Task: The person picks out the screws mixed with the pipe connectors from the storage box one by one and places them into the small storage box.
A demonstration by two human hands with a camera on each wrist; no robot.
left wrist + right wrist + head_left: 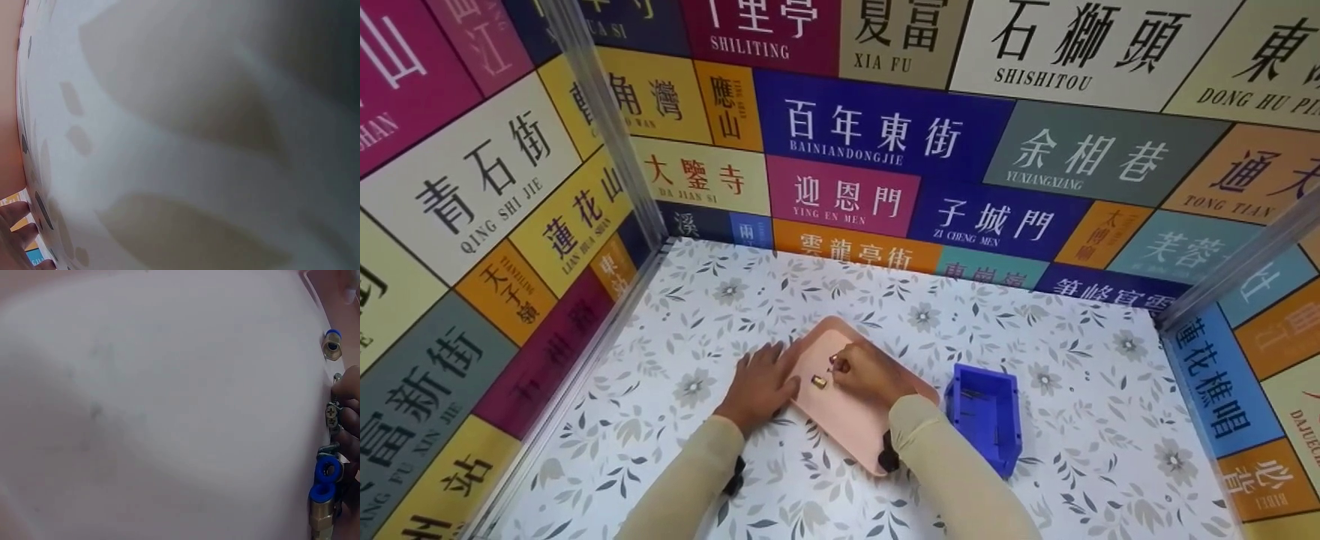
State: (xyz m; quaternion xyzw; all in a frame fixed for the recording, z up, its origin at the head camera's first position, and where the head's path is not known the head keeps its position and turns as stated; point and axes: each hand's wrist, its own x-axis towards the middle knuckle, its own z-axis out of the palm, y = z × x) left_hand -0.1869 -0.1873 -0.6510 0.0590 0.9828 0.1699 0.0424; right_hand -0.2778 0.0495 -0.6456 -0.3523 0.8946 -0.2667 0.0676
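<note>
My left hand [759, 386] lies at the left edge of the pink tray [851, 442], fingers spread and thumb at the rim. Its fingers [16, 215] show at the lower left in the left wrist view, beside the tray's side. Over the tray, my right hand [864, 373] has curled fingers and pinches a small metal screw [336, 395], partly hidden by the fingertips. A brass push-in fitting [819, 382] with a blue collar lies on the tray just left of those fingers. More blue-collared fittings [322, 512] and cross-head screws [331, 414] show near the right hand in its wrist view.
A blue bin [1011, 420] with a few thin metal pieces inside stands right of the tray, close to the right forearm. White floral cloth [690, 315] covers the table. Panels with printed signs [877, 120] rise behind and at both sides.
</note>
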